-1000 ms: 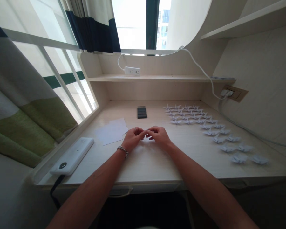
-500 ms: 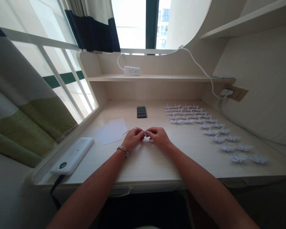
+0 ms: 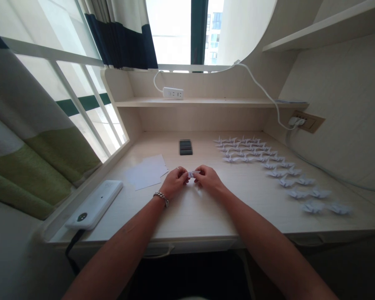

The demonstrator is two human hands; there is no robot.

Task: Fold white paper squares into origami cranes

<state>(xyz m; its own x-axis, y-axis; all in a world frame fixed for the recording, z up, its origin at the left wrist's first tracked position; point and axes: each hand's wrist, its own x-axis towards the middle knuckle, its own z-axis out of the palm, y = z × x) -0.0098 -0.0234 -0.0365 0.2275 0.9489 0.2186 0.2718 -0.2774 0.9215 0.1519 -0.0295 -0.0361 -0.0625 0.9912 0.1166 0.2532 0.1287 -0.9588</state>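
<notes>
Between my two hands is a small folded white paper piece (image 3: 191, 174), pinched from both sides just above the desk. My left hand (image 3: 175, 181), with a chain bracelet at the wrist, grips its left end between thumb and fingers. The right end is pinched in my right hand (image 3: 208, 179). Fingers cover much of the paper, so its full shape is hard to tell. Flat white paper sheets (image 3: 148, 171) lie left of my left hand. Rows of folded paper cranes (image 3: 256, 156) stand on the right side of the desk.
A small dark block-like object (image 3: 185, 147) lies beyond my hands. On the left is a white device (image 3: 95, 204) with a black cord. A power strip (image 3: 173, 93) rests on the shelf (image 3: 206, 101). White cables run down to a wall socket (image 3: 309, 121) at the right.
My fingers have moved slightly apart, and more of the folded paper shows between them. The sheets and cranes stay where they were.
</notes>
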